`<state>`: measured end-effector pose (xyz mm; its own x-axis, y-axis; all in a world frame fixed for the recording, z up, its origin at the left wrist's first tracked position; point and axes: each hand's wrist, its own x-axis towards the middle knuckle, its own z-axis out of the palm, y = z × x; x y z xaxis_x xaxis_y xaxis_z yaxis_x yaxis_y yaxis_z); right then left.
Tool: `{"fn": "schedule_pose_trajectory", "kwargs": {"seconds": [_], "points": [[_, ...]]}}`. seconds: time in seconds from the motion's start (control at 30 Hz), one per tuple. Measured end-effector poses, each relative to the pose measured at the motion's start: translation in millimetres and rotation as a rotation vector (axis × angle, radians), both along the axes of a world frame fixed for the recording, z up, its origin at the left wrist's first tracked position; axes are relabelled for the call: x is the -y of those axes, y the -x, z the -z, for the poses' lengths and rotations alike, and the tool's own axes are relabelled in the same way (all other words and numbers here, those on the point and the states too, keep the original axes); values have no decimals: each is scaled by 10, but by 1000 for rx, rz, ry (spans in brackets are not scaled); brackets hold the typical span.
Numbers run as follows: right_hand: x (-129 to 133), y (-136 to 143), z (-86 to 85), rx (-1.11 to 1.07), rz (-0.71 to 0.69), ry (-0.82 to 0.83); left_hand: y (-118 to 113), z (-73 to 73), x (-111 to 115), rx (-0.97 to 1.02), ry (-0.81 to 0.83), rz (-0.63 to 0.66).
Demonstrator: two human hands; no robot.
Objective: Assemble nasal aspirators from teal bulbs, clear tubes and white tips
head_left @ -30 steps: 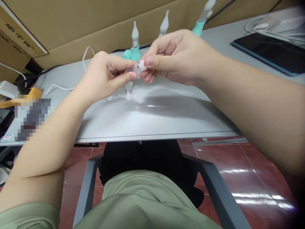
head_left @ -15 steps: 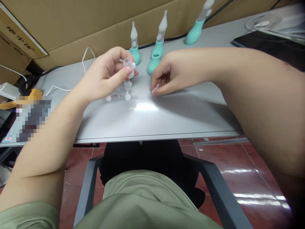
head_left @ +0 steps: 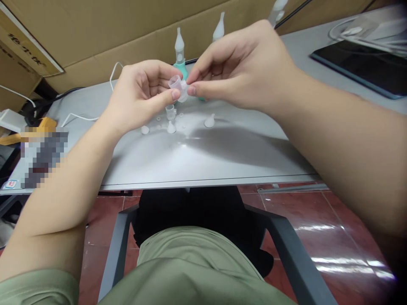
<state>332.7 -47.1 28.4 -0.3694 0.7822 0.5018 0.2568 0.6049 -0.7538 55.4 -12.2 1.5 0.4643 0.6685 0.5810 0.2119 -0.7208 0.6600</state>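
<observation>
Between the thumb and fingers of my left hand is a clear plastic aspirator tube, its wide mouth tilted up. My right hand pinches the small side port of the same tube; whether a smaller part is between those fingertips I cannot make out. Below them on the table stand another clear tube, a small white nozzle tip and a second nozzle tip farther right. A white cap-like piece and several tiny rings lie close by.
Behind my hands stands a nasal aspirator with a green bulb; two more white tips show past my right hand. A dark tablet-like slab lies at right. White cables and a yellow object are at left.
My right hand has let go of the small nozzle tip, leaving it upright on the table, and has moved up and left to the clear tube. The left hand barely shifted.
</observation>
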Motion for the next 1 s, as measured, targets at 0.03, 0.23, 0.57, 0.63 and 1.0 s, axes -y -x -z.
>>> {"fn": "schedule_pose_trajectory", "kwargs": {"seconds": [0.03,0.23,0.57,0.63,1.0], "points": [[-10,21,28,0,13,-13,-6,11,-8,17,-5,14],[-49,85,105,-55,6,-74,36,88,-123,39,-41,79],[-43,138,133,-23,-22,108,-37,50,22,61,3,-29],[-55,123,127,-29,-64,125,-30,26,55,25,31,-27],[-60,173,-3,-54,-180,252,0,1,64,0,149,35]]}}
